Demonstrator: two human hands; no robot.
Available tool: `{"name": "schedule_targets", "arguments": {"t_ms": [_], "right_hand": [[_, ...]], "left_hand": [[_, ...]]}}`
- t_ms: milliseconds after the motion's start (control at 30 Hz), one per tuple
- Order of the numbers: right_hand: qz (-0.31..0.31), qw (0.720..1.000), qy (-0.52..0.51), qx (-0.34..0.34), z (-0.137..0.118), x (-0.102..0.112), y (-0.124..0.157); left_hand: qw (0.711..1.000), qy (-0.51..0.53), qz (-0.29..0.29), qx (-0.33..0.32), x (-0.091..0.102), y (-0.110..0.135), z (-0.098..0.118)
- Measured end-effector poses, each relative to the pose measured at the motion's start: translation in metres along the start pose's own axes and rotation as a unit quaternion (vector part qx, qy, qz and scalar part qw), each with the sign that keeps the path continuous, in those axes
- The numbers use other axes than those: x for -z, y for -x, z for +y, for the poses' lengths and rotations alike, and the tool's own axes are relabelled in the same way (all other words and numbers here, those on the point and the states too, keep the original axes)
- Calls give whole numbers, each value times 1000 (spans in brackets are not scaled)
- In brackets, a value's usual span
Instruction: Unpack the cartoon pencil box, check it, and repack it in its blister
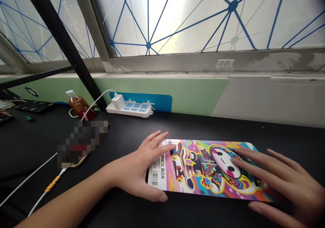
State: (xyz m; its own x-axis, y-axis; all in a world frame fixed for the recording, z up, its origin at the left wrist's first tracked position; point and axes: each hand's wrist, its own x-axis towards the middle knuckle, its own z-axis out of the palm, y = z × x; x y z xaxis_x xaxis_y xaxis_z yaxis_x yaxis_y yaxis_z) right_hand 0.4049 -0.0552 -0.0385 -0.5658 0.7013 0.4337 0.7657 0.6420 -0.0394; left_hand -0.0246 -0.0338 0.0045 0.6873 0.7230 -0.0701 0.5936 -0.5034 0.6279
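Note:
A colourful pencil box (pixel 203 168) with a cartoon skateboarder print lies flat on the black desk (pixel 193 128). My left hand (pixel 142 168) clasps its left end, fingers spread over the top and thumb against the near edge. My right hand (pixel 279 182) rests on the right end with fingers stretched flat across the lid and thumb along the near edge.
A white power strip (pixel 130 108) with a charger plugged in sits at the wall behind. A bottle of reddish drink (pixel 79 106) stands to its left. White cables (pixel 38 174) trail over the desk's left side beside a blurred-out object (pixel 81 141). A black slanted frame bar (pixel 63 45) rises at back left.

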Motion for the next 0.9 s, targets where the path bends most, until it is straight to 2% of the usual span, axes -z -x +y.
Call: {"name": "schedule_targets", "arguments": {"t_ms": [67, 167, 233, 333, 433, 533, 700, 767, 833, 900], "right_hand": [[-34, 997, 44, 59, -18, 0, -14], [-37, 990, 66, 121, -54, -4, -41], [-61, 988, 59, 132, -81, -8, -62], [-133, 982, 15, 132, -118, -12, -96], [-199, 971, -19, 134, -137, -13, -120], [-193, 971, -22, 143, -127, -11, -118], [-83, 983, 45, 155, -65, -2, -63], [-37, 988, 68, 132, -38, 0, -41], [-17, 990, 82, 114, -21, 1, -28], [-14, 989, 85, 118, -16, 2, -26]], "left_hand": [[1000, 3, 7, 6, 2, -2, -4], [1000, 7, 9, 12, 6, -5, -8], [1000, 14, 11, 7, 9, -6, -10], [999, 22, 26, -13, 9, -6, -12], [998, 26, 43, -26, 8, -5, -14], [998, 27, 43, -24, 9, -4, -14], [998, 32, 41, -18, 11, -4, -12], [999, 31, 41, -13, 13, -4, -14], [999, 24, 46, -14, 15, -4, -17], [998, 6, 55, -16, 17, -2, -20]]}}
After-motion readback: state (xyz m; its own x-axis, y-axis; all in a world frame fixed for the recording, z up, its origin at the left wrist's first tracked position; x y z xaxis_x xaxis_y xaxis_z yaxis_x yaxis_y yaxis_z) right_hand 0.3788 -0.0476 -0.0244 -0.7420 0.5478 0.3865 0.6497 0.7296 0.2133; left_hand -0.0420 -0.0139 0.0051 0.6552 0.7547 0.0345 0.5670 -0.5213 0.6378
